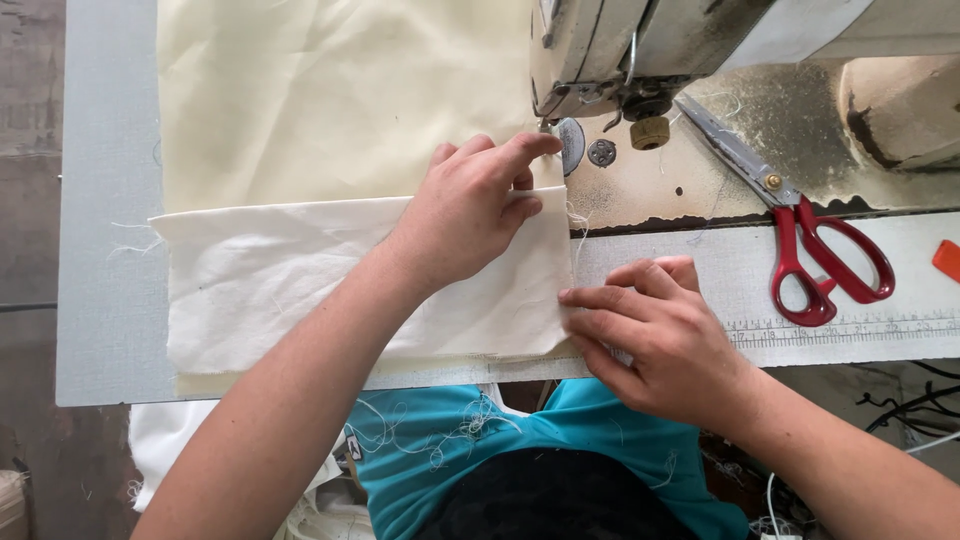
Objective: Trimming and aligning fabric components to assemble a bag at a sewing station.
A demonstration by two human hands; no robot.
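Both hands on a white cloth at the sewing machine.

We press our left hand (468, 208) flat on the white cloth (300, 285), fingers spread and reaching far toward the needle; our right hand (650, 330) pinches the cloth's right edge, fingers together on it; the cloth lies on the grey counter (105, 200), over a cream fabric (330, 100) that runs far and left; the sewing machine (640, 50) stands far right; red scissors (815, 250) lie well right of the hands, just beyond a ruler strip (850, 328).
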